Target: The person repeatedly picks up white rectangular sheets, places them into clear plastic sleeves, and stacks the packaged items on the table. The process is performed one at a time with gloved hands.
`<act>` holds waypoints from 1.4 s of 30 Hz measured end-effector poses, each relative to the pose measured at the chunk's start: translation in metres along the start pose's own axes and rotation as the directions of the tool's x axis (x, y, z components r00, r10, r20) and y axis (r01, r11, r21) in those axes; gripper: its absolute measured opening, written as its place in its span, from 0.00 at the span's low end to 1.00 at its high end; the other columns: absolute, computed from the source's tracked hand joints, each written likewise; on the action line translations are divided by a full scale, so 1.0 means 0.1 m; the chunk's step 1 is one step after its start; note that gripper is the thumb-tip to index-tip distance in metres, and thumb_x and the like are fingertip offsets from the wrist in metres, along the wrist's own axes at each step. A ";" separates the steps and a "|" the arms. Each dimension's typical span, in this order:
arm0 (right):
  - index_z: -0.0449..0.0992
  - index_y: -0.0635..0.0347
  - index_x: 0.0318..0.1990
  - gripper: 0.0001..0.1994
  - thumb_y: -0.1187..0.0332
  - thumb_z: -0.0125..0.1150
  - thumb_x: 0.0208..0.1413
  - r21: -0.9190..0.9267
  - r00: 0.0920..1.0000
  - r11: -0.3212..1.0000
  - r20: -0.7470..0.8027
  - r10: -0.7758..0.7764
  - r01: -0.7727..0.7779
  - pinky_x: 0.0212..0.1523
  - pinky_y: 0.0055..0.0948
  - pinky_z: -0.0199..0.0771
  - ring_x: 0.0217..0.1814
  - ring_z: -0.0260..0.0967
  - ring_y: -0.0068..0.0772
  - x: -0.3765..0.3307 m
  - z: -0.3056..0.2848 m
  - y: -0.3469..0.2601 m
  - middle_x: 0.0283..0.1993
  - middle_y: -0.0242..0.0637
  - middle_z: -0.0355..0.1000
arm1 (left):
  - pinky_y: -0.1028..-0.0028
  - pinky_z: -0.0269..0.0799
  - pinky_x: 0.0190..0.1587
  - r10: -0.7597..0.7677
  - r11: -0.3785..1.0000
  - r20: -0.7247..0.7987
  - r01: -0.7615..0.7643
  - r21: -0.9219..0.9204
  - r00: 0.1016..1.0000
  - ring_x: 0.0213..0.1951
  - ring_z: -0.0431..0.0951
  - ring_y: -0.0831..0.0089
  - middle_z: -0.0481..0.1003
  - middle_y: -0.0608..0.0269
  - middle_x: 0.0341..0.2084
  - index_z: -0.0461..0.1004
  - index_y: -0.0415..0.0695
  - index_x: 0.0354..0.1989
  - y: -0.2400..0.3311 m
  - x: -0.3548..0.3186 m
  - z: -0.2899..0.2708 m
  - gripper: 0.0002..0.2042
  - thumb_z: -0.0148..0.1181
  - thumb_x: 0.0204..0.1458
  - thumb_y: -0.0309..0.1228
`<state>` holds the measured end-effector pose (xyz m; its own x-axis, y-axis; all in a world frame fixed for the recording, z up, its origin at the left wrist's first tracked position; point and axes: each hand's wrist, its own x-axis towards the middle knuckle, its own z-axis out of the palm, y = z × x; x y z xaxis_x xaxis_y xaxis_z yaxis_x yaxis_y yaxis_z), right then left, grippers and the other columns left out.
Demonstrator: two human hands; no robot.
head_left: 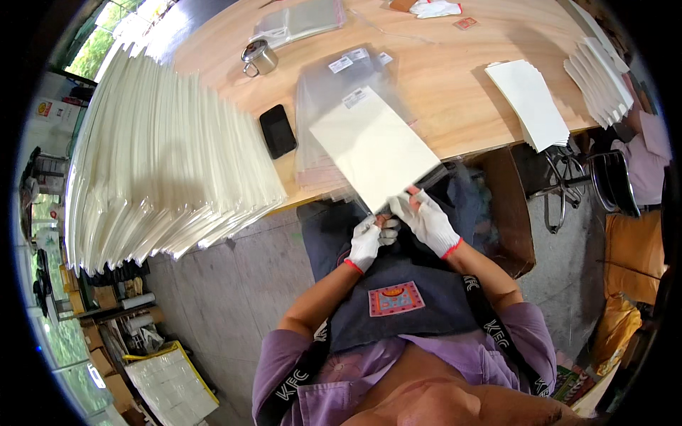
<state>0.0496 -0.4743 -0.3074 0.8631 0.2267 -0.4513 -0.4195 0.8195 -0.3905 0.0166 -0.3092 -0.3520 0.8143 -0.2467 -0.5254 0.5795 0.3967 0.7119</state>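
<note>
A white board or stack of sheets (376, 145) lies in a clear plastic sleeve with a small label at its far end. Its near corner juts past the table edge towards me. In a white knit glove with a red cuff, my left hand (369, 240) pinches the sleeve's near edge at that corner. My right hand (428, 221), gloved alike, is closed on the same edge just to the right, its thumb and fingertips bare. Under the board, more clear sleeves (312, 106) with labels lie in a flat pile.
A tall row of sleeved white boards (163, 163) fills the table's left. Nearby are a black phone (277, 131) and a metal mug (259, 58). White sheets (527, 103) lie at the right edge. Below stand a cardboard box (511, 213) and a chair (612, 183).
</note>
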 end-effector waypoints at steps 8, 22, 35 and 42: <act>0.66 0.62 0.52 0.15 0.72 0.41 0.58 -0.798 0.965 0.598 0.212 0.156 0.078 0.30 0.23 0.72 0.27 0.69 0.24 -0.01 0.31 -0.20 0.34 0.36 0.72 | 0.71 0.76 0.34 0.056 0.998 -0.117 -0.051 0.043 0.992 0.37 0.76 0.69 0.73 0.57 0.39 0.63 0.40 0.48 0.37 -0.14 -0.14 0.16 0.51 0.56 0.37; 0.65 0.53 0.30 0.09 0.61 0.56 0.46 -0.236 0.595 -0.713 0.743 0.305 0.660 0.17 0.31 0.67 0.17 0.70 0.34 0.37 0.48 0.21 0.15 0.32 0.68 | 0.74 0.74 0.34 0.163 0.972 -0.096 -0.143 0.185 0.982 0.31 0.77 0.70 0.76 0.55 0.32 0.69 0.35 0.42 0.40 -0.19 -0.43 0.13 0.49 0.56 0.33; 0.72 0.60 0.39 0.15 0.63 0.58 0.42 -0.355 0.944 -0.925 -0.330 -0.010 -0.133 0.38 0.40 0.71 0.41 0.72 0.43 -0.35 -1.66 -1.79 0.35 0.43 0.74 | 0.71 0.72 0.37 0.710 0.347 -0.034 -0.307 0.886 0.703 0.35 0.75 0.67 0.75 0.59 0.34 0.72 0.40 0.33 0.44 -0.44 -0.60 0.07 0.55 0.50 0.30; 0.72 0.43 0.41 0.18 0.68 0.64 0.37 -0.285 0.463 -0.848 0.885 -0.053 0.447 0.46 0.35 0.66 0.46 0.67 0.38 0.22 0.11 -1.05 0.44 0.31 0.69 | 0.65 0.63 0.49 0.705 -0.470 0.605 -0.395 0.789 0.371 0.50 0.66 0.59 0.72 0.65 0.43 0.77 0.49 0.35 0.63 -0.17 -0.41 0.13 0.61 0.36 0.27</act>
<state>0.1155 -0.5493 -0.2675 0.6711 0.5270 0.5214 0.6614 -0.7434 -0.1000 0.0378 -0.2444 -0.3175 0.7299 -0.3469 0.5890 -0.5683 -0.7867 0.2410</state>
